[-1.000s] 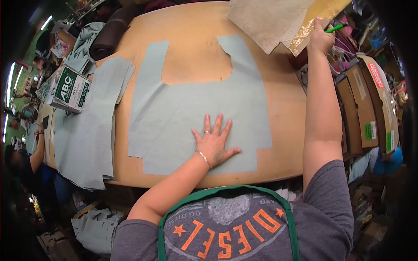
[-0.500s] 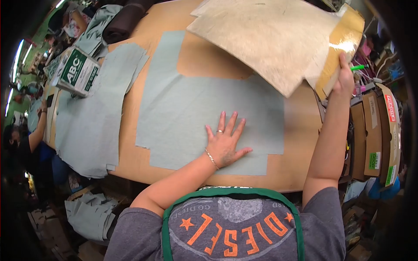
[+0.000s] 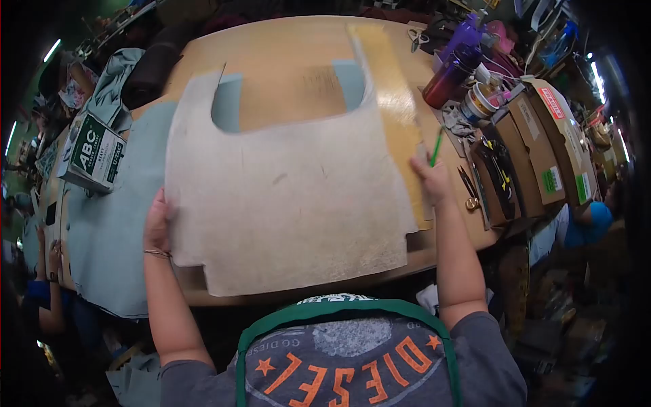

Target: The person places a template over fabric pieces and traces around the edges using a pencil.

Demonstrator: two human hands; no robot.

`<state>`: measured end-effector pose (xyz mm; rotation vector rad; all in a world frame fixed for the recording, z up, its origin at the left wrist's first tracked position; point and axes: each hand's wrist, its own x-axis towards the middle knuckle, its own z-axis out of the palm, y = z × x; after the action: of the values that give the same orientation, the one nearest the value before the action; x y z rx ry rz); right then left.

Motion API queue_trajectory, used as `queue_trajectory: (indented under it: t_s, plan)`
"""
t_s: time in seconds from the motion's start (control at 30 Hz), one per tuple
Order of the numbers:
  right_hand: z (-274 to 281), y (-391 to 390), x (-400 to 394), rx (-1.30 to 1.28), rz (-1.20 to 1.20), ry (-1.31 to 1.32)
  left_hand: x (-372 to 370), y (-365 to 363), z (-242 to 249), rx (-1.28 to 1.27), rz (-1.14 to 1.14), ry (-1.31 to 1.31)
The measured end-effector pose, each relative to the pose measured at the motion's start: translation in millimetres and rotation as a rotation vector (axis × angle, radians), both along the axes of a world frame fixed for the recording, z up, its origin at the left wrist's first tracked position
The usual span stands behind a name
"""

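Note:
A large whitish pattern board (image 3: 278, 197) with a U-shaped cutout and yellow tape down its right side spans the space between my hands. My left hand (image 3: 159, 222) grips its left edge. At the taped right edge, my right hand (image 3: 432, 178) holds the board, with a green pen (image 3: 437, 148) sticking up from the fingers. Grey-green fabric (image 3: 230, 102) shows through the cutout on both sides; the board hides the rest of it.
Another grey-green fabric stack (image 3: 112, 251) lies left on the brown table (image 3: 271, 37), under a green-and-white ABC box (image 3: 93, 152). Scissors (image 3: 418, 39), bottles (image 3: 453, 74), a white tub (image 3: 478, 102) and cardboard boxes (image 3: 532, 139) are at the right. Another person's hands (image 3: 54, 254) show far left.
The board has come down from the upper right over the fabric in front of me. My left hand has left the fabric and taken the board's left edge. My right hand has moved left and nearer.

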<state>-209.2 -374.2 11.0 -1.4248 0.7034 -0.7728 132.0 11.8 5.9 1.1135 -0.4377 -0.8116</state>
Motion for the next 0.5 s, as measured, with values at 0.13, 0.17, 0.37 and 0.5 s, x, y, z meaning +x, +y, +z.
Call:
queue_trajectory:
  t_s: [0.13,0.17,0.37,0.5]
  plan:
    - [-47,5,-8,-0.403,-0.045,0.519,-23,-4,-14,0.19,0.138,-0.226]
    - [-51,6,-8,-0.496,-0.074,0.689,-21,-6,-14,0.187,0.165,-0.196]
    - [-46,14,17,-0.601,-0.156,0.857,5,-25,-50,0.493,0.146,-0.451]
    - [-53,-3,29,-0.662,-0.17,0.892,3,-35,-45,0.719,0.203,-0.648]
